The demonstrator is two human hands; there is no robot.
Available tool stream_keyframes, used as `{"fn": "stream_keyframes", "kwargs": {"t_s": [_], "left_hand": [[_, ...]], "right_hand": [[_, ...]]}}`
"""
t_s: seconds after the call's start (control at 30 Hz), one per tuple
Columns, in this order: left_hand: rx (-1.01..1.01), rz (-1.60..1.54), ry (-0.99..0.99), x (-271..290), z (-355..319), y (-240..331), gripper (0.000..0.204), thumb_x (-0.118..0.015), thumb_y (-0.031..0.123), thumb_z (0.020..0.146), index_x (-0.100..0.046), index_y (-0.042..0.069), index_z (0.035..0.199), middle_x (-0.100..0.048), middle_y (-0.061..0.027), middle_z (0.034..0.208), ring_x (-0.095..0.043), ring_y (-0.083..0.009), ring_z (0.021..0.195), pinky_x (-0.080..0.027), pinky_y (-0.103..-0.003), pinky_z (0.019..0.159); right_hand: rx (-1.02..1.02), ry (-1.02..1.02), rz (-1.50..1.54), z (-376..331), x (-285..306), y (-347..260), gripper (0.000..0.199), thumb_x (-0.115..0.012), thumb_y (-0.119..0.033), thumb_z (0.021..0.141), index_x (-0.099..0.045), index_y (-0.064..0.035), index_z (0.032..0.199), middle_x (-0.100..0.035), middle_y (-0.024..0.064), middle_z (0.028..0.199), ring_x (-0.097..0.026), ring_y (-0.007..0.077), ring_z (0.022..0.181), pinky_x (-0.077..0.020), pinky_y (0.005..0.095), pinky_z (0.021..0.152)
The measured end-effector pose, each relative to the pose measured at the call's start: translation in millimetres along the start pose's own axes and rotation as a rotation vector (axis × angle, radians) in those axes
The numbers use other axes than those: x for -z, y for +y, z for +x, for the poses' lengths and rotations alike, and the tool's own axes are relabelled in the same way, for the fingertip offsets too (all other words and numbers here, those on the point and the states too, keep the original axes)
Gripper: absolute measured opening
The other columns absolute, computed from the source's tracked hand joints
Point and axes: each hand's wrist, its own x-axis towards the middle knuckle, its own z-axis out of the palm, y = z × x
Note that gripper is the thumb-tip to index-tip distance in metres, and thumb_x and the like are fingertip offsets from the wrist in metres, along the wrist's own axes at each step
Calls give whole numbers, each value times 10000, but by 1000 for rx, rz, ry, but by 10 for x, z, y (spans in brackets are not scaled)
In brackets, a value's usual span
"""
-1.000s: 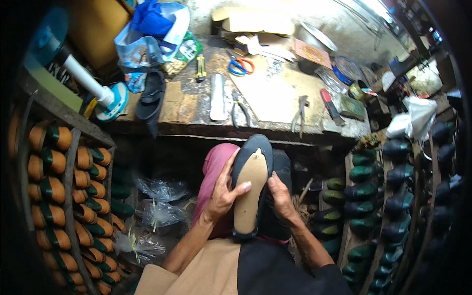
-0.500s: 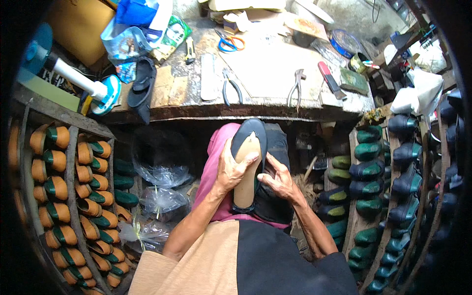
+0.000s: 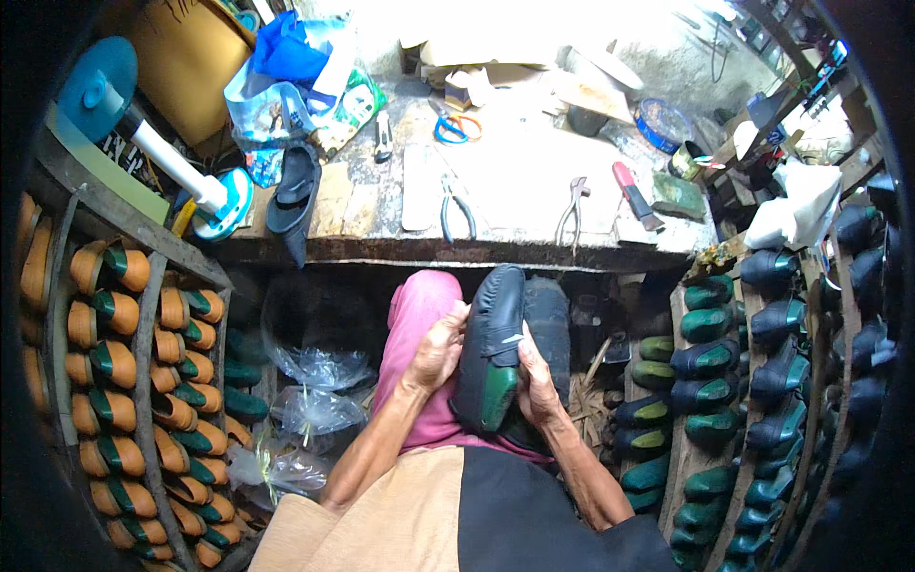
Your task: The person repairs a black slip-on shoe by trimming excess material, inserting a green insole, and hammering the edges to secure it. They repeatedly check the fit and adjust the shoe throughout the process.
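Over my lap is a black shoe [image 3: 490,319] on a green last [image 3: 498,396], toe pointing away from me, its upper facing up. My right hand [image 3: 539,381] grips its right side, the thumb lying along the edge near a small whitish spot. On the opposite side, my left hand [image 3: 436,353] is closed at the shoe's edge, its fingertips partly hidden behind it. The sole is turned down out of sight.
Ahead stands a workbench [image 3: 343,250] with pliers [image 3: 456,210], pincers [image 3: 573,214], orange-handled scissors [image 3: 458,129], a red-handled blade [image 3: 634,195] and a black sandal [image 3: 294,195]. Racks of brown shoes [image 3: 114,362] and dark shoes on green lasts [image 3: 707,355] flank me. Plastic bags [image 3: 310,410] lie left.
The shoe has been turned over, from its tan insole side to its black upper. Both hands have shifted slightly toward me, and the view has tilted.
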Motion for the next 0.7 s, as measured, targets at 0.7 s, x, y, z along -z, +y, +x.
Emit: {"fn": "stream_keyframes", "kwargs": {"t_s": [0.7], "left_hand": [[-74, -37, 210, 427, 39, -531, 671, -523, 478, 1183, -484, 4, 1656, -610, -128, 1616, -598, -240, 1465, -436, -415, 1276]], "right_hand": [[27, 36, -346, -15, 207, 148, 755, -722, -131, 1086, -363, -19, 1742, -610, 45, 1240, -597, 101, 976, -530, 259, 839]]}}
